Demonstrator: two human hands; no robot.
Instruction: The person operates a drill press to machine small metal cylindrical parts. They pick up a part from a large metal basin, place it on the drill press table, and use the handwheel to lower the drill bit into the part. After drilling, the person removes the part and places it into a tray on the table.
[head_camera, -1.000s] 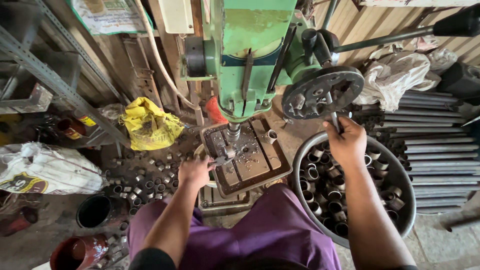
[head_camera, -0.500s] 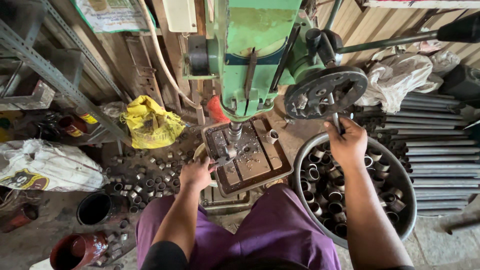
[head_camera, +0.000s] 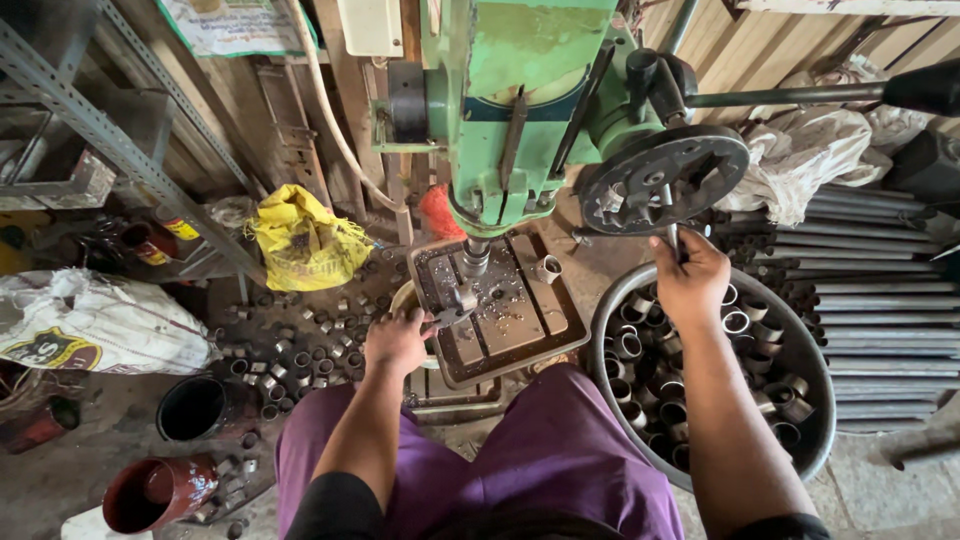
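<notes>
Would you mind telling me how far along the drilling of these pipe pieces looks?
Done: I cannot tell; short pieces lie scattered on the floor, but whether they are drilled is unclear. In hand: the left hand steadies a piece on the drill table under the spindle, while the right hand grips a handle of the feed wheel. Left: the round basin is well stocked with pipe pieces.

Green drill press (head_camera: 520, 110), yellow bag (head_camera: 300, 240), purple trousers (head_camera: 560, 460).

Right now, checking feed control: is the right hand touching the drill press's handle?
Touching. The head view shows the right hand wrapped around the handle below the feed wheel.
</notes>
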